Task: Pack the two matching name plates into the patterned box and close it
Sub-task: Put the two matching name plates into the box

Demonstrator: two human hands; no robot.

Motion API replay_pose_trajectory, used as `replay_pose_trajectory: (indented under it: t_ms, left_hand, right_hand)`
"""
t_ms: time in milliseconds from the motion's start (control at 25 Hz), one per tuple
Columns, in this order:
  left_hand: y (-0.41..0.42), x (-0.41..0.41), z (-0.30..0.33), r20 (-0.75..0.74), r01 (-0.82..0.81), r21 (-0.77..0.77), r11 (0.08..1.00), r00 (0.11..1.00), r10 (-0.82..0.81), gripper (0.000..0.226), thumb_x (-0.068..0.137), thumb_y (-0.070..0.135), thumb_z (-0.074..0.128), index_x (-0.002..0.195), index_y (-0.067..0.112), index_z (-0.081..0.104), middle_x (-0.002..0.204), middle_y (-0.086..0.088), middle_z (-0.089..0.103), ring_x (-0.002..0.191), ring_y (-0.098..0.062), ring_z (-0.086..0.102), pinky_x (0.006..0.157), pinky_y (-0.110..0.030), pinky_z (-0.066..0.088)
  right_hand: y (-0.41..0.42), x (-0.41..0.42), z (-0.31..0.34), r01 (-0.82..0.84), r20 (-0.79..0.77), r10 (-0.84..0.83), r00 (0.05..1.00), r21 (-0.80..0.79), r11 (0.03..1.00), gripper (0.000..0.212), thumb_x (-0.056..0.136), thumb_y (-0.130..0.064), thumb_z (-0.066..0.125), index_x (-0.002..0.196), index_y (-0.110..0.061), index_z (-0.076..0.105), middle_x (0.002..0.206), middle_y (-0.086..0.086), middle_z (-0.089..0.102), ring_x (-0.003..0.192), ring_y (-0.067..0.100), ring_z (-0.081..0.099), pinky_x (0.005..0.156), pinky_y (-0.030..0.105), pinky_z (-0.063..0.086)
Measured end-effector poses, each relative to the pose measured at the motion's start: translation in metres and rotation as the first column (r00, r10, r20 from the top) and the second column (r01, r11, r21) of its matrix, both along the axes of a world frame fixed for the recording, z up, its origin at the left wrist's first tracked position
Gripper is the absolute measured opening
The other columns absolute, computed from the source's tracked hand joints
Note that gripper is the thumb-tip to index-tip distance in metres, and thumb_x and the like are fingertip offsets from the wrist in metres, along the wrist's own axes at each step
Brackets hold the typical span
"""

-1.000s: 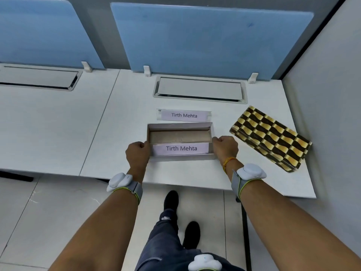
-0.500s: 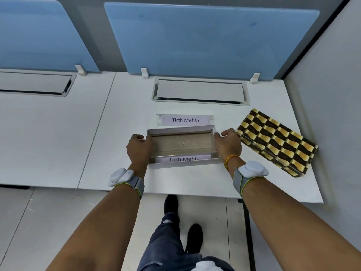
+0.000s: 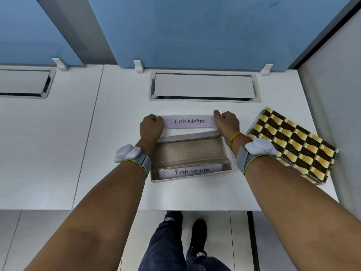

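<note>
— Where is the far name plate (image 3: 189,121)?
— On the white desk (image 3: 117,133) just beyond the open box (image 3: 190,153), its ends pinched by the left hand (image 3: 151,127) and right hand (image 3: 226,123).
— And the fingers?
— Curled closed on each end; fingertips are hidden under the knuckles.
— The other name plate (image 3: 190,171)?
— Inside the box's near end. The patterned lid (image 3: 291,145) lies right, partly behind the right wrist.

Both forearms reach straight toward twelve o'clock, each wrist wearing a grey band, the left hand (image 3: 151,125) at ten o'clock and the right hand (image 3: 227,122) at two o'clock, fingers curled under, knuckles up.
</note>
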State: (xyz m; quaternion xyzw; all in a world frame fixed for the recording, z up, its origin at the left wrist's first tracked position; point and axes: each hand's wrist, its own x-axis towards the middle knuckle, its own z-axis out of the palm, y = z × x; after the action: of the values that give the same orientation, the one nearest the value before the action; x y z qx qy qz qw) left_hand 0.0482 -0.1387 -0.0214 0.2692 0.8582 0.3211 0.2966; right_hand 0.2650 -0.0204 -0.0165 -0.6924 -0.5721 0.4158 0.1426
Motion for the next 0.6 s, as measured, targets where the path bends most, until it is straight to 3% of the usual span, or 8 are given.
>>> replay_pose_trajectory:
  t_ms: [80,160,280,480,600]
  left_hand:
    - [-0.004,0.001,0.008,-0.063,-0.019,0.085,0.996,0.998,0.025,0.037,0.093,0.025,0.046,0.087,-0.004,0.067,0.089,-0.022,0.071,0.085,-0.038,0.061,0.079,-0.036,0.047]
    - [-0.022,0.007,0.025,-0.119,-0.071,0.188,0.98,0.988,0.094,0.034,0.094,0.023,0.047,0.087,-0.002,0.069,0.088,-0.02,0.073,0.083,-0.037,0.063,0.077,-0.035,0.047]
    - [-0.052,0.022,0.045,-0.118,-0.191,0.306,0.933,0.965,0.236,0.03,0.092,0.023,0.047,0.085,0.003,0.069,0.084,-0.012,0.075,0.08,-0.032,0.066,0.075,-0.034,0.048]
    - [-0.104,0.053,0.045,-0.121,-0.279,0.297,0.913,0.938,0.326,0.026,0.09,0.027,0.053,0.082,0.008,0.069,0.08,-0.005,0.074,0.074,-0.025,0.063,0.068,-0.028,0.044]
    - [-0.121,0.066,0.033,-0.129,-0.281,0.226,0.933,0.941,0.314,0.027,0.09,0.026,0.054,0.081,0.007,0.071,0.082,-0.007,0.074,0.078,-0.029,0.065,0.069,-0.026,0.039]
  right_hand:
    - [-0.003,0.003,0.008,0.089,-0.049,-0.084,0.995,0.12,0.989,0.04,0.096,-0.04,0.049,0.083,-0.006,0.067,0.078,0.003,0.059,0.083,0.025,0.055,0.074,0.026,0.038]
    - [-0.02,0.007,0.028,0.154,-0.116,-0.128,0.985,0.253,0.955,0.033,0.096,-0.032,0.052,0.095,-0.004,0.07,0.079,-0.001,0.062,0.081,0.02,0.056,0.074,0.024,0.038]
    - [-0.048,0.014,0.049,0.198,-0.185,-0.14,0.973,0.353,0.915,0.025,0.093,-0.027,0.057,0.092,-0.005,0.069,0.07,-0.005,0.059,0.075,0.018,0.056,0.07,0.025,0.04]
    - [-0.088,0.035,0.048,0.193,-0.197,-0.132,0.971,0.33,0.924,0.025,0.09,-0.029,0.059,0.088,-0.006,0.07,0.073,-0.001,0.063,0.074,0.019,0.059,0.07,0.027,0.047]
    - [-0.097,0.046,0.034,0.118,-0.137,-0.087,0.987,0.237,0.964,0.033,0.089,-0.037,0.058,0.09,-0.006,0.071,0.082,0.005,0.069,0.082,0.025,0.063,0.073,0.029,0.048]
